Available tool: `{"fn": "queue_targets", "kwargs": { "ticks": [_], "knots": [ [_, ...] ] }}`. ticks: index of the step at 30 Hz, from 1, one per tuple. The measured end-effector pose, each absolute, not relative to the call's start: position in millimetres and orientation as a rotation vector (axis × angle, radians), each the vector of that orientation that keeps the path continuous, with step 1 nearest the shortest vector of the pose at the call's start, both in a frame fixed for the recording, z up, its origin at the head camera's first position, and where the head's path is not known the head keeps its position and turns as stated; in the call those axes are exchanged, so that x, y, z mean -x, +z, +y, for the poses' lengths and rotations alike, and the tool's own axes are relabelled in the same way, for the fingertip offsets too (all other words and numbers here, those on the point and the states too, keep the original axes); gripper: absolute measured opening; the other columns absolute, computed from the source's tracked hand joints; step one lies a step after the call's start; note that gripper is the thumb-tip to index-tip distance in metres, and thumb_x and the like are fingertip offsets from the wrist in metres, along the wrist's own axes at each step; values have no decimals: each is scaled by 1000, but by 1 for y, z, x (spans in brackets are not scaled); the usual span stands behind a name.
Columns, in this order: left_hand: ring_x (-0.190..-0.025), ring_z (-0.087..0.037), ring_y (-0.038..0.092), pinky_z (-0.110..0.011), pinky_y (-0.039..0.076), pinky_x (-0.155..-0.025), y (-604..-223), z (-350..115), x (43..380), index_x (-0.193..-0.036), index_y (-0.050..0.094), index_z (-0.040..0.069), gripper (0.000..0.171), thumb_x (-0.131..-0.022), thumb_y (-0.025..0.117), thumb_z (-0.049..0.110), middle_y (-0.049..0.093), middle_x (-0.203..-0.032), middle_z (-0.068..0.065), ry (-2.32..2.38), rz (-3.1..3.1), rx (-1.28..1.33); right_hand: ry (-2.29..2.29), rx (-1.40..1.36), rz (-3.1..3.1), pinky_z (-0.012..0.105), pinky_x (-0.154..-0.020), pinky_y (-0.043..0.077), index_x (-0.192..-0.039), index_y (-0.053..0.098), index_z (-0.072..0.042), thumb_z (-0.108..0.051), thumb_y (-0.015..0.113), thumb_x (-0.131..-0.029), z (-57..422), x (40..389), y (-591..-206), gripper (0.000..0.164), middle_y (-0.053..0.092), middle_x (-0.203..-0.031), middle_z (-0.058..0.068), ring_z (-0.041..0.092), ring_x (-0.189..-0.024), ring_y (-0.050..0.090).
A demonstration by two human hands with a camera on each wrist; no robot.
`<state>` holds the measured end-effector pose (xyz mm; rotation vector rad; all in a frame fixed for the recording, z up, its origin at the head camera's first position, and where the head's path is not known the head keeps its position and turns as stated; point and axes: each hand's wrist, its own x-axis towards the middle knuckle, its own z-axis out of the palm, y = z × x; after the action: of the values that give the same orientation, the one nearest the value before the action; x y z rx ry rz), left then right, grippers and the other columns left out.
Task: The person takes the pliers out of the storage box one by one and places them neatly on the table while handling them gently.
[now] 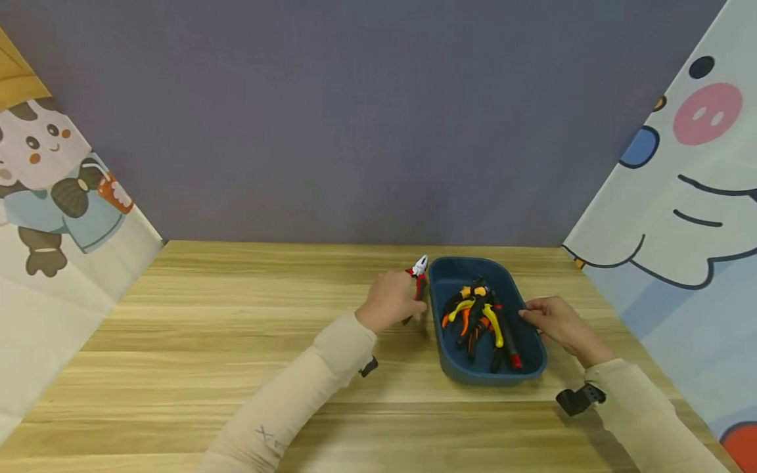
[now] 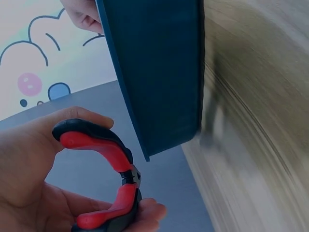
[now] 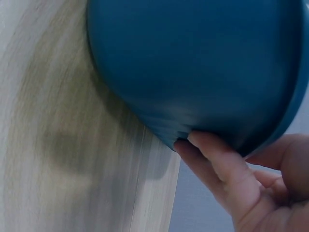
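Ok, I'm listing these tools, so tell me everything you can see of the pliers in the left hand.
The pliers have red-and-black handles that look rubber- or plastic-coated, and a silvery, metal-looking nose. The handles are spread apart, held in the left hand. In the head view, the nose points away from the person, just left of the blue bin and outside it, apparently without touching it.

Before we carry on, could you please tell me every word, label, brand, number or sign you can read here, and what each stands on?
"X", or a mark shaped like it: on the left sleeve.
Smaller mark beside it: too small to read.
Red-and-black pliers and blue bin: no readable text.
Tools in the bin: too small to tell.
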<state>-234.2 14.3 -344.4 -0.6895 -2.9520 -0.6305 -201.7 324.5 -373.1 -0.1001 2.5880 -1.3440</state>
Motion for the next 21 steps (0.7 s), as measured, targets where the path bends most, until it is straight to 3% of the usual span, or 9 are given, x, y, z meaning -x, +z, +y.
{"fn": "queue_targets", "kwargs": {
  "ticks": [8, 21],
  "knots": [
    [-44, -7, 31, -21, 24, -40, -350, 8, 236, -46, 36, 16, 49, -74, 75, 26, 27, -45, 8, -661, -2973, 679, -1346, 90, 2590, 32, -59, 55, -119, 46, 24, -7, 46, -97, 323, 202, -374, 37, 69, -89, 18, 14, -67, 66],
    [-47, -9, 41, -22, 31, -41, -362, -1, 240, -48, 48, 14, 40, -74, 76, 27, 42, -47, 7, -696, -3006, 647, -1306, 60, 2618, 31, -60, 55, -118, 48, 22, -7, 47, -96, 322, 202, -374, 36, 69, -87, 13, 11, -67, 64]
  ]
}}
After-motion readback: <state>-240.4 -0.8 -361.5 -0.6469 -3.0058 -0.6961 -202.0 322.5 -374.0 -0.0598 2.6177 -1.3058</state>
